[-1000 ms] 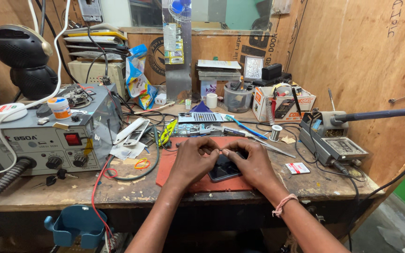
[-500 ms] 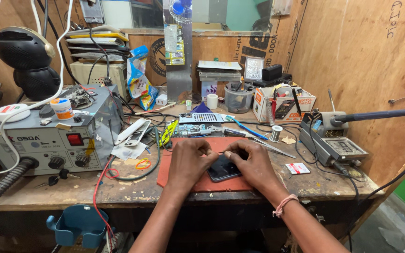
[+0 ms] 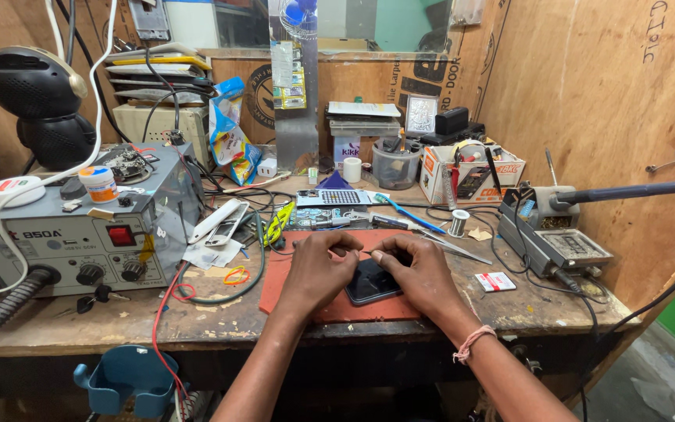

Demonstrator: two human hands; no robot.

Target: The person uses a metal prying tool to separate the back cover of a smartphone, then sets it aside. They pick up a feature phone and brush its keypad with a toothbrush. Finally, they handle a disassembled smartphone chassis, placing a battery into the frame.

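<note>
Since a second ago our hands had lifted slightly off the dark phone [image 3: 372,281], fingertips now meeting above its far edge. We saw our left hand [image 3: 318,270] and right hand [image 3: 416,270] pinched on something thin between them; what it was, we could not tell. The phone lay on the red mat [image 3: 287,281], near the bench's front edge. Bare wood stayed open at right around a small card [image 3: 495,281]. Leftward, a grey rework station [image 3: 72,230] and cables crowded in; tweezers [image 3: 462,250] and boxes stood beyond.

phone [image 3: 372,281] on mat [image 3: 291,285] mid-bench, rework stn [image 3: 72,230] left, solder stn [image 3: 552,246] right, boxes [image 3: 462,176] behind
</note>
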